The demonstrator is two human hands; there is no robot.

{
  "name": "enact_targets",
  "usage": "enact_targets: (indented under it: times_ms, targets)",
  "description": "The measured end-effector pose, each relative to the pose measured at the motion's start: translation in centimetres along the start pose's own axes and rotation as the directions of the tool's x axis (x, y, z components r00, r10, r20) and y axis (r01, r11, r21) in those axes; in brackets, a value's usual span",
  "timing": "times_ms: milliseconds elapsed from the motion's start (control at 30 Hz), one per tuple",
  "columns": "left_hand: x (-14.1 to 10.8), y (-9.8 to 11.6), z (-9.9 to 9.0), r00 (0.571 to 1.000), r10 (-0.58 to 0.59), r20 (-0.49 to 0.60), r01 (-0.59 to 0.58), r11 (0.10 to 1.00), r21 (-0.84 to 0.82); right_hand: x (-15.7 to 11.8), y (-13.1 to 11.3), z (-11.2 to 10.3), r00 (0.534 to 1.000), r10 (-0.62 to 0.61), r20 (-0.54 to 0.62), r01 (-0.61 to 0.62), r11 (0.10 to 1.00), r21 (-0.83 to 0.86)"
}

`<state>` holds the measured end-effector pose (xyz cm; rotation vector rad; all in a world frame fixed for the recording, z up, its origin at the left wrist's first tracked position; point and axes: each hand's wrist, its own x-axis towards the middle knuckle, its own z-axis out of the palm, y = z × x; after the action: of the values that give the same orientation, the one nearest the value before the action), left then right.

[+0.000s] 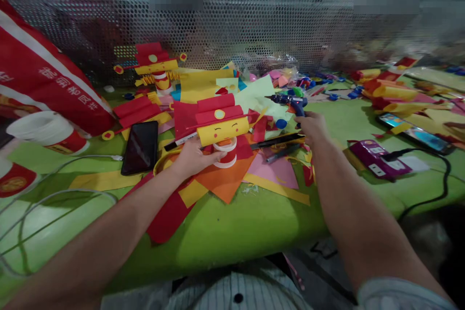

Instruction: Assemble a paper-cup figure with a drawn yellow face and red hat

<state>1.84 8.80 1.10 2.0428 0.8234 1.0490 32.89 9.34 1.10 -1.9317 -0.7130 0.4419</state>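
Observation:
A paper figure (pixel 222 131) with a red hat, a yellow smiling face and a red-and-white cup body stands upright over orange paper (pixel 227 184). My left hand (pixel 198 156) is closed on its cup body from the left, the thumb across the cup. Out to the right, my right hand (pixel 313 127) grips the handle of a dark blue glue gun (pixel 290 100), whose nozzle points left over pale green paper (pixel 259 93). Black scissors (pixel 278 141) and a pen lie between the hands. A similar figure (pixel 156 65) stands at the back left.
Left of the figure lie a black phone (pixel 140 147) and a white cable, with paper cups (pixel 51 133) and a large red bag (pixel 47 68) beyond. On the right are a purple power socket (pixel 379 159) with a black cord and another phone (pixel 414 131). A perforated metal panel (pixel 236 19) stands behind.

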Motion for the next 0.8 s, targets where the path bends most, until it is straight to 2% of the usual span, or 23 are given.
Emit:
enact_targets:
  times_ms: [167, 333, 500, 667, 733, 800]
  targets:
    - [0.1, 0.2, 0.3, 1.000, -0.017, 0.002, 0.017, 0.999, -0.048, -0.4, -0.5, -0.5, 0.999, 0.012, 0.033, -0.016, 0.988, 0.151]
    - [0.0, 0.4, 0.8, 0.997, -0.072, -0.023, 0.070, 0.993, -0.091, -0.4, -0.7, -0.9, 0.997, 0.075, 0.027, -0.080, 0.918, 0.389]
    - [-0.1, 0.1, 1.0, 0.992, -0.116, -0.049, 0.105, 0.976, -0.189, -0.8, -1.2, -1.0, 0.980, 0.136, 0.148, -0.195, 0.819, 0.539]
    - [-0.2, 0.0, 0.8, 0.969, -0.229, -0.094, 0.191, 0.933, -0.303, -1.0, -2.1, -1.2, 0.998, 0.046, 0.052, -0.070, 0.665, 0.744]
    - [-0.2, -0.1, 0.7, 0.961, -0.258, -0.101, 0.205, 0.908, -0.366, -1.2, -2.5, -1.5, 0.997, -0.015, 0.075, -0.049, 0.634, 0.772]
    - [-0.2, -0.1, 0.4, 0.958, -0.273, -0.086, 0.211, 0.877, -0.432, -1.9, -2.9, -1.7, 0.984, -0.129, 0.124, -0.019, 0.613, 0.790]
